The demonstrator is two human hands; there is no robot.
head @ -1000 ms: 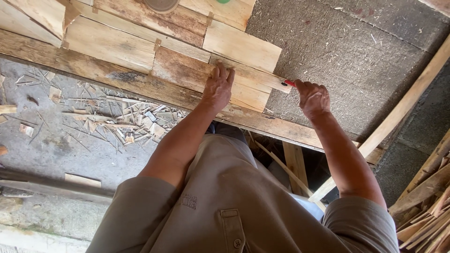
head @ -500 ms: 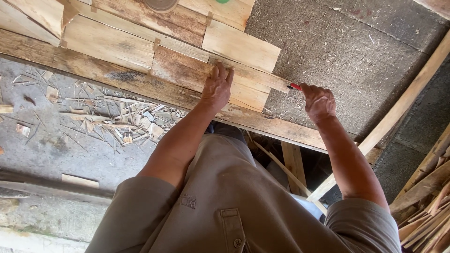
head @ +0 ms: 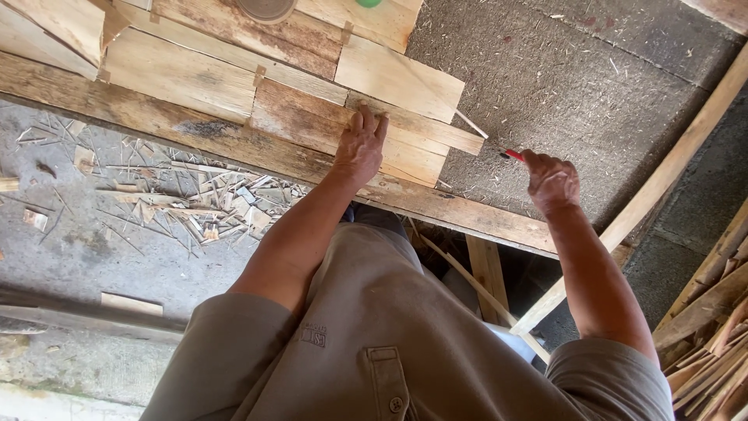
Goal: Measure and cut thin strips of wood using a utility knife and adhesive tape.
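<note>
Honestly the long beam (head: pixel 234 140) looks heavy and stiff, so it probably won't budge. Short boards (head: pixel 389 129) stacked on it look light, rigid and splintery; I'd grip the flat faces, not the ragged ends. Left hand (head: pixel 360 148) presses flat on one, fingers together. Right hand (head: pixel 552 181) is fisted round a red-tipped tool (head: pixel 510 154), open grey slab (head: pixel 561 86) beyond.

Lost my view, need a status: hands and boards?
Left hand flat on the boards. Right hand closed on a red tool, off the boards' end. Nothing between them.
</note>
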